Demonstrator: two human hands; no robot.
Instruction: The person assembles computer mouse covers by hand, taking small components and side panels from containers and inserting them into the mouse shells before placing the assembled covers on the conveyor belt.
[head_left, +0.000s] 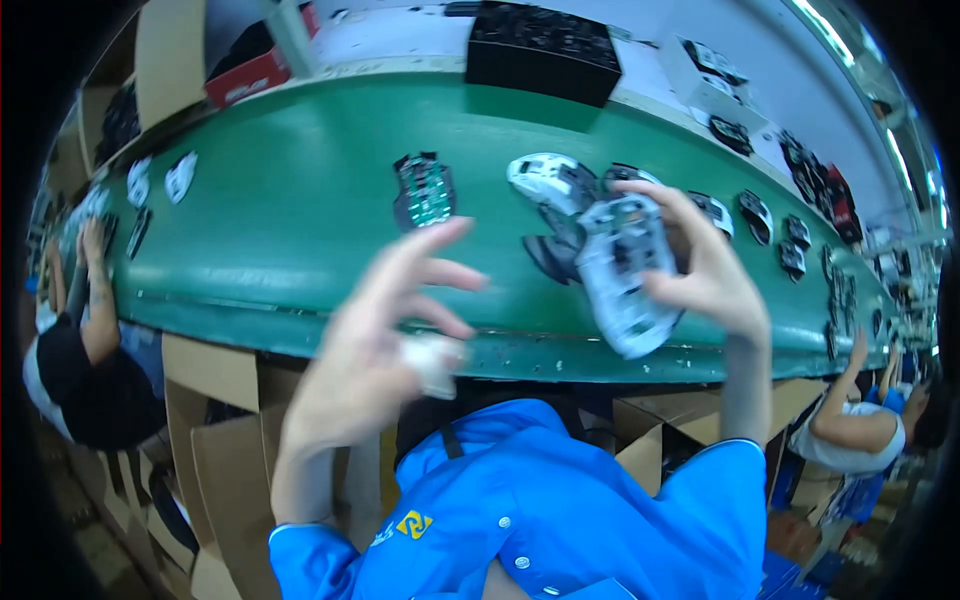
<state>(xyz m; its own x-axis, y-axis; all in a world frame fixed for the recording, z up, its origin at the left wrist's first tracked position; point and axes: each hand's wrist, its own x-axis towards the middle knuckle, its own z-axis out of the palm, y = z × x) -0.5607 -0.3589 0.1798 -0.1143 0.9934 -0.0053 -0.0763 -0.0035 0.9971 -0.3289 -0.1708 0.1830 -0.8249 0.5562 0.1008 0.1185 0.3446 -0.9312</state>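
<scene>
A light grey computer mouse shell is tilted above the belt, gripped at its right edge between the thumb and fingers of my right hand. My left hand hovers over the belt's near edge with its fingers apart, and something white and blurred covers or sits at its thumb. Just beyond the left fingertips lies a dark mouse base with a green circuit board. Behind the held shell are a white-and-black mouse shell and dark plastic mouse parts, partly hidden by it.
The green conveyor belt runs across in front of me. More mouse parts lie to the right, and white shells to the left. A black box of dark parts stands behind. Co-workers sit on both sides, with cardboard boxes below.
</scene>
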